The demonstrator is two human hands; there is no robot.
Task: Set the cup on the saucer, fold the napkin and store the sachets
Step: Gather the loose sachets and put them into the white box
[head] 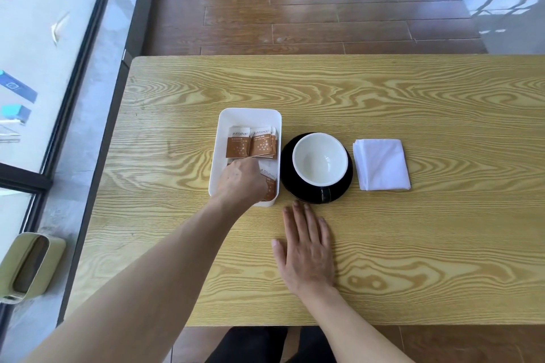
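brown and white sachets (252, 143) lie in a white tray (224, 127) near the middle of a wooden table (413, 97), most stacked side by side at the far end and one more (269, 183) at the near end. the left hand (243, 181) reaches down into the tray between them, knuckles up; its fingers curl under and are hidden by the back of the hand, so it cannot be told whether they pinch a sachet or have let one go. just beside the tray on the right, a white-lined cup (320, 159) sits upright on a black saucer (287, 174), its dark handle turned toward the person, so that part of the task looks done. to the right of the saucer, apart from it, a white napkin (382, 163) lies folded into a neat square, which looks finished too. the right hand (305, 250) rests flat on the table in front of the saucer, fingers straight and relaxed, holding nothing, likely just steadying the person while the other hand works. storing the sachets seems to be the step in hand, and it looks nearly complete.
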